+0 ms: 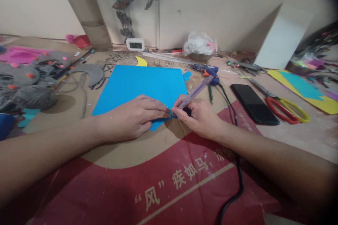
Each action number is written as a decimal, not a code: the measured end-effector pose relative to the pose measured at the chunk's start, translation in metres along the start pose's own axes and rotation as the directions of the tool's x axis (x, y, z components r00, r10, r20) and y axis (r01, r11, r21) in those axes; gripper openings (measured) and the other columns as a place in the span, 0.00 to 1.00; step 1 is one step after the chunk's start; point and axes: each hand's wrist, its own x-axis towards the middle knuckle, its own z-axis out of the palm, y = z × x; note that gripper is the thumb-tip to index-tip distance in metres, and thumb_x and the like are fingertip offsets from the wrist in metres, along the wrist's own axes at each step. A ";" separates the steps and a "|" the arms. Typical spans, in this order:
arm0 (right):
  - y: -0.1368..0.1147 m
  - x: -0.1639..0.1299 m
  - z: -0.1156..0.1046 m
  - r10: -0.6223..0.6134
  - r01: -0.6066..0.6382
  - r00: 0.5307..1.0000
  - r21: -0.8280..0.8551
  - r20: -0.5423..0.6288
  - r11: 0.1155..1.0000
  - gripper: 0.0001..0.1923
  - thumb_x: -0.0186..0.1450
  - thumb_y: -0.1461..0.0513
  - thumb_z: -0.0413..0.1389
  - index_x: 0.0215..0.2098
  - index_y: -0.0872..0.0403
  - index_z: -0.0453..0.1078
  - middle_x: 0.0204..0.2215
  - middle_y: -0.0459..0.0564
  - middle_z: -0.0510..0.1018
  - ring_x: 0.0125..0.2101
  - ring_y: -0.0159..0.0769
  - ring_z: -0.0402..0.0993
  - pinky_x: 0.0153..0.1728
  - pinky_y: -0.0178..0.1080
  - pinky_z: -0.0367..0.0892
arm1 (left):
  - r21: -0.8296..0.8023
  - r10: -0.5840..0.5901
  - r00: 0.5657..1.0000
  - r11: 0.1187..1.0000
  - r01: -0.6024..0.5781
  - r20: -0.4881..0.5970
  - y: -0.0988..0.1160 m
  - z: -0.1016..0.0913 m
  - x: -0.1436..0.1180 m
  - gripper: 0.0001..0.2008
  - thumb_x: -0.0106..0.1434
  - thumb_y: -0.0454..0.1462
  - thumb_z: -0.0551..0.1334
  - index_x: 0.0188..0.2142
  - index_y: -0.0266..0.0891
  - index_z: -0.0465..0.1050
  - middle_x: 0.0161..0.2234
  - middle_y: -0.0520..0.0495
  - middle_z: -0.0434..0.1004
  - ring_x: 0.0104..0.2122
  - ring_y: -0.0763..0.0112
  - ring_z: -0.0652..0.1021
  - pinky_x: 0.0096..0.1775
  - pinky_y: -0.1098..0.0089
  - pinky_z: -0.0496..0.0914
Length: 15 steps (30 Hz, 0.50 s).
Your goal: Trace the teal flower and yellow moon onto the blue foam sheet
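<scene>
Head view: a purple pen (195, 92) is being gripped in the right hand (200, 116), its tip being pressed at the near edge of a blue sheet (144, 86). The sheet is being pinned to the cardboard-covered bench (126, 154) by the flattened, empty left hand (132, 117).
</scene>
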 end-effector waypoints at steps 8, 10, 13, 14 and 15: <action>0.000 -0.001 0.000 -0.047 0.047 0.999 0.011 -0.009 0.999 0.14 0.69 0.61 0.51 0.26 0.54 0.66 0.28 0.47 0.74 0.28 0.30 0.69 0.32 0.34 0.62 | -0.008 -0.010 1.000 1.000 0.010 0.007 0.001 -0.001 0.001 0.21 0.64 0.27 0.51 0.54 0.39 0.70 0.54 0.45 0.76 0.56 0.61 0.72 0.56 0.59 0.63; 0.000 -0.001 0.000 -0.044 0.044 0.999 0.009 -0.008 0.999 0.14 0.69 0.61 0.51 0.25 0.54 0.66 0.28 0.47 0.75 0.28 0.30 0.69 0.32 0.34 0.63 | -0.011 -0.009 1.000 1.000 0.009 0.005 0.001 -0.001 0.001 0.21 0.64 0.27 0.51 0.54 0.39 0.70 0.54 0.44 0.76 0.55 0.61 0.72 0.56 0.59 0.63; 0.000 -0.001 0.000 -0.036 0.036 0.999 0.001 -0.002 0.999 0.14 0.69 0.60 0.51 0.25 0.54 0.66 0.28 0.47 0.75 0.28 0.30 0.69 0.32 0.35 0.63 | -0.023 -0.017 1.000 1.000 0.018 0.017 0.002 -0.003 0.001 0.21 0.63 0.27 0.51 0.54 0.39 0.69 0.53 0.44 0.75 0.55 0.60 0.72 0.55 0.58 0.63; 0.000 0.000 0.000 -0.035 0.035 0.999 -0.003 -0.001 0.999 0.14 0.69 0.60 0.51 0.25 0.54 0.66 0.28 0.47 0.75 0.27 0.30 0.69 0.32 0.35 0.63 | -0.034 -0.029 0.999 0.999 0.030 0.025 0.003 -0.004 0.002 0.21 0.62 0.26 0.51 0.54 0.39 0.68 0.52 0.43 0.75 0.55 0.60 0.72 0.55 0.58 0.63; 0.000 0.000 0.000 -0.036 0.036 0.999 -0.007 0.000 0.999 0.14 0.69 0.60 0.51 0.25 0.55 0.66 0.27 0.47 0.74 0.27 0.30 0.69 0.32 0.34 0.63 | -0.047 -0.046 0.998 0.998 0.047 0.034 0.004 -0.005 0.002 0.22 0.62 0.26 0.51 0.53 0.38 0.67 0.52 0.43 0.75 0.54 0.61 0.72 0.54 0.58 0.64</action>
